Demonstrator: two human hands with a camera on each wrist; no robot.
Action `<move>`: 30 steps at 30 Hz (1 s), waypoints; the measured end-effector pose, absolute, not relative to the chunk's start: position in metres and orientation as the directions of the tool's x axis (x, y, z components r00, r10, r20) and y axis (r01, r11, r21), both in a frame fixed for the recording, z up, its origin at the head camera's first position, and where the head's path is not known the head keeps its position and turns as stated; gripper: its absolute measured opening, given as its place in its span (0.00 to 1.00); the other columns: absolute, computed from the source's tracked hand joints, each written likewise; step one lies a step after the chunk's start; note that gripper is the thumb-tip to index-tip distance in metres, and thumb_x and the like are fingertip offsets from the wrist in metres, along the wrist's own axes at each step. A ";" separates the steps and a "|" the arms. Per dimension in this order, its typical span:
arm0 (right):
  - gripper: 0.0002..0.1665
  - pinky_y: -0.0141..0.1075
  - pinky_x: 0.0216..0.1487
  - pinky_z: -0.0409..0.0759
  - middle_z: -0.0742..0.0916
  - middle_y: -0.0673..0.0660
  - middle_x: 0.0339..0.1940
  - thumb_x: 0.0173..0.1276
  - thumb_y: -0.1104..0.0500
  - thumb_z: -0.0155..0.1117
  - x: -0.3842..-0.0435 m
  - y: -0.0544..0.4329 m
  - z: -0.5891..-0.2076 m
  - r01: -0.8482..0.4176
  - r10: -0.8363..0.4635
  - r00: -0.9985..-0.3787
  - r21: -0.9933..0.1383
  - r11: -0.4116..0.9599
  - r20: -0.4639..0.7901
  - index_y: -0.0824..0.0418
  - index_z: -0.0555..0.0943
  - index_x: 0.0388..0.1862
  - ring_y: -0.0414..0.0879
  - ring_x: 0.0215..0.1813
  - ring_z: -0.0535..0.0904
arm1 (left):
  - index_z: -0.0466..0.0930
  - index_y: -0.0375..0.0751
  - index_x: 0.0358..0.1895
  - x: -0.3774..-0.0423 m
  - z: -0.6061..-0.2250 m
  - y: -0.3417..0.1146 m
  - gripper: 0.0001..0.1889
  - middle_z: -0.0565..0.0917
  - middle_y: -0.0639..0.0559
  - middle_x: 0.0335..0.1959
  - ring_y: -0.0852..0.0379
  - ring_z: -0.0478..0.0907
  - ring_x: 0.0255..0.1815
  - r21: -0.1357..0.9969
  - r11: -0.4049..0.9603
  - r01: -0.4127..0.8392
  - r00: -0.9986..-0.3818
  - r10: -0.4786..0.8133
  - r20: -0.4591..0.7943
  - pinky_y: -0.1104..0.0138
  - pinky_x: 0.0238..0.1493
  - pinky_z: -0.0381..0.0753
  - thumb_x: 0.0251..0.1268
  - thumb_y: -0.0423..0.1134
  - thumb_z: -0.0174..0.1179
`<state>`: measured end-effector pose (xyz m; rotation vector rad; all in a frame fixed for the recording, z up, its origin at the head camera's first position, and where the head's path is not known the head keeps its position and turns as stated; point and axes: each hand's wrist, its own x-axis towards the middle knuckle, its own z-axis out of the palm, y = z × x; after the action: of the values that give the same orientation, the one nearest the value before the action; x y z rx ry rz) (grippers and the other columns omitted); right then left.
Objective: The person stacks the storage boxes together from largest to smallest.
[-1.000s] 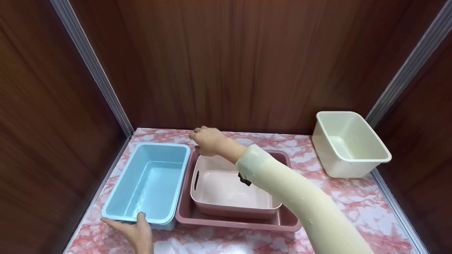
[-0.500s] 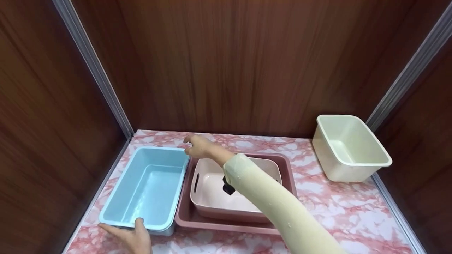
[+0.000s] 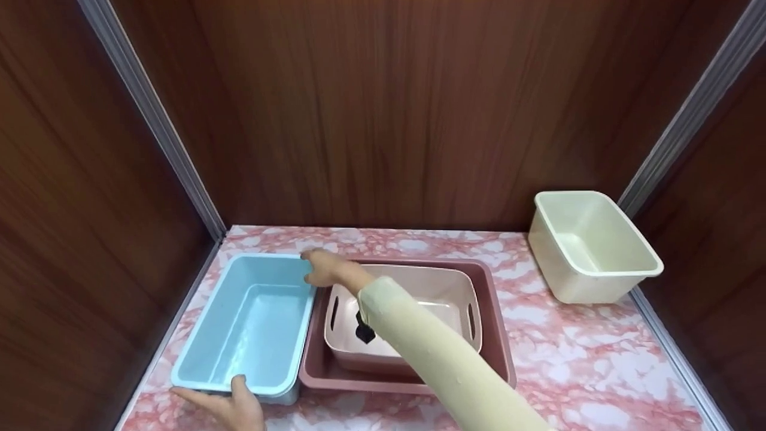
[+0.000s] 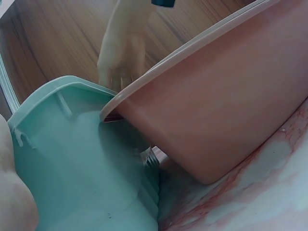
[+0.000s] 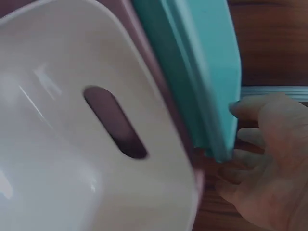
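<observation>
A light blue bin (image 3: 269,335) stands at the left of the table. My left hand (image 3: 236,410) grips its near rim, the thumb over the edge and fingers outside. At its far right corner my right hand (image 3: 326,268) straddles the rim, thumb on the inner side and fingers around the outside. The right wrist view shows the right thumb (image 5: 250,107) beside the rim, partly blurred. Right of the blue bin, a pale pink bin (image 3: 434,284) with handle slots sits inside a larger dark pink basin (image 3: 353,384). The right sleeve crosses over both.
A cream bin (image 3: 589,284) stands near the right wall at the back. Brown wood-grain panels (image 3: 383,120) with metal corner posts (image 3: 164,131) enclose the red-and-white marbled tabletop (image 3: 568,359).
My right hand has come down and left from above the pink bins onto the blue bin's far right corner. My left hand stays at the near rim. The bins keep their places.
</observation>
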<state>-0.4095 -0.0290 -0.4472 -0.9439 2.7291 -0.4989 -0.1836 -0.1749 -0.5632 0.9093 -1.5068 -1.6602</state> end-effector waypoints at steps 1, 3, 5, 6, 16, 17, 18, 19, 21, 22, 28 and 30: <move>0.35 0.33 0.67 0.62 0.75 0.57 0.68 0.66 0.58 0.60 -0.410 -0.030 -0.451 -0.558 -0.625 -0.777 -0.372 0.742 -0.080 0.64 0.67 0.71 0.48 0.69 0.67 | 0.21 0.60 0.77 -0.183 -0.564 -0.175 0.55 0.27 0.59 0.78 0.56 0.45 0.70 0.997 -0.075 0.034 -0.497 -0.866 -0.048 0.66 0.69 0.43 0.56 0.27 0.51; 0.34 0.33 0.67 0.63 0.75 0.58 0.67 0.65 0.60 0.60 -0.411 -0.032 -0.457 -0.557 -0.618 -0.784 -0.371 0.743 -0.060 0.64 0.67 0.71 0.48 0.69 0.67 | 0.22 0.58 0.77 -0.184 -0.565 -0.175 0.55 0.29 0.59 0.78 0.55 0.48 0.68 0.996 -0.073 0.042 -0.486 -0.873 -0.043 0.66 0.68 0.46 0.56 0.27 0.51; 0.34 0.33 0.67 0.63 0.75 0.59 0.67 0.64 0.62 0.60 -0.413 -0.036 -0.460 -0.559 -0.617 -0.786 -0.382 0.736 -0.041 0.65 0.67 0.70 0.49 0.69 0.67 | 0.23 0.56 0.77 -0.185 -0.565 -0.176 0.54 0.31 0.59 0.78 0.56 0.48 0.67 0.995 -0.070 0.075 -0.475 -0.879 -0.026 0.68 0.67 0.46 0.55 0.26 0.51; 0.34 0.32 0.67 0.63 0.75 0.59 0.67 0.64 0.63 0.60 -0.414 -0.037 -0.460 -0.560 -0.620 -0.784 -0.392 0.730 -0.034 0.66 0.67 0.70 0.49 0.69 0.67 | 0.24 0.55 0.78 -0.185 -0.566 -0.176 0.54 0.33 0.60 0.78 0.57 0.49 0.67 0.994 -0.068 0.088 -0.467 -0.884 -0.019 0.69 0.67 0.47 0.55 0.26 0.51; 0.33 0.31 0.66 0.64 0.77 0.60 0.64 0.62 0.64 0.62 -0.418 -0.046 -0.465 -0.535 -0.597 -0.802 -0.424 0.731 -0.016 0.67 0.70 0.67 0.49 0.67 0.69 | 0.28 0.54 0.79 -0.185 -0.565 -0.176 0.53 0.45 0.45 0.78 0.47 0.50 0.69 0.998 -0.051 -0.025 -0.388 -0.920 -0.056 0.59 0.72 0.44 0.53 0.30 0.53; 0.34 0.31 0.66 0.64 0.77 0.60 0.64 0.62 0.64 0.62 -0.418 -0.046 -0.466 -0.523 -0.585 -0.811 -0.430 0.736 -0.017 0.67 0.69 0.68 0.49 0.67 0.69 | 0.28 0.54 0.78 -0.186 -0.565 -0.176 0.53 0.44 0.47 0.78 0.48 0.50 0.69 0.998 -0.056 -0.018 -0.395 -0.917 -0.059 0.60 0.72 0.44 0.53 0.30 0.53; 0.35 0.31 0.66 0.64 0.77 0.60 0.64 0.61 0.64 0.62 -0.419 -0.045 -0.466 -0.509 -0.573 -0.819 -0.435 0.743 -0.020 0.67 0.69 0.68 0.49 0.67 0.69 | 0.27 0.55 0.78 -0.187 -0.564 -0.175 0.53 0.42 0.49 0.79 0.49 0.49 0.69 0.998 -0.065 -0.001 -0.404 -0.913 -0.060 0.61 0.71 0.44 0.54 0.30 0.53; 0.35 0.32 0.65 0.65 0.77 0.61 0.64 0.61 0.63 0.63 -0.419 -0.044 -0.467 -0.496 -0.562 -0.827 -0.439 0.749 -0.026 0.67 0.68 0.69 0.49 0.67 0.70 | 0.26 0.54 0.78 -0.188 -0.564 -0.174 0.53 0.40 0.50 0.79 0.49 0.48 0.69 0.997 -0.071 -0.006 -0.411 -0.909 -0.067 0.61 0.71 0.44 0.55 0.30 0.52; 0.37 0.32 0.65 0.66 0.76 0.61 0.65 0.60 0.63 0.63 -0.419 -0.042 -0.467 -0.469 -0.541 -0.841 -0.452 0.759 -0.036 0.67 0.67 0.70 0.49 0.66 0.70 | 0.25 0.54 0.78 -0.190 -0.564 -0.173 0.52 0.37 0.51 0.79 0.48 0.49 0.68 0.996 -0.087 -0.018 -0.424 -0.901 -0.087 0.61 0.71 0.46 0.58 0.32 0.52; 0.38 0.32 0.64 0.66 0.76 0.62 0.65 0.60 0.63 0.63 -0.419 -0.041 -0.467 -0.458 -0.532 -0.846 -0.461 0.760 -0.037 0.67 0.66 0.70 0.50 0.66 0.71 | 0.24 0.54 0.78 -0.191 -0.564 -0.172 0.51 0.37 0.50 0.79 0.47 0.50 0.68 0.995 -0.091 -0.030 -0.429 -0.898 -0.095 0.60 0.70 0.47 0.59 0.33 0.51; 0.38 0.33 0.65 0.65 0.74 0.61 0.68 0.60 0.64 0.62 -0.421 -0.036 -0.466 -0.432 -0.521 -0.852 -0.492 0.756 -0.052 0.67 0.66 0.71 0.49 0.68 0.68 | 0.29 0.51 0.79 -0.197 -0.563 -0.167 0.49 0.49 0.42 0.76 0.45 0.57 0.65 0.998 -0.055 0.013 -0.408 -0.912 -0.045 0.60 0.69 0.52 0.59 0.32 0.50; 0.38 0.32 0.66 0.64 0.74 0.60 0.68 0.61 0.64 0.62 -0.422 -0.034 -0.466 -0.425 -0.523 -0.851 -0.513 0.746 -0.054 0.66 0.66 0.71 0.48 0.69 0.67 | 0.32 0.48 0.79 -0.198 -0.564 -0.165 0.48 0.51 0.40 0.75 0.45 0.57 0.65 0.997 -0.036 0.065 -0.387 -0.922 -0.008 0.62 0.69 0.52 0.59 0.31 0.51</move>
<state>-0.4219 -0.0340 -0.4660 -0.7550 2.7502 -0.7380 -0.1979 -0.1646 -0.5636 0.9573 -1.4272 -1.5450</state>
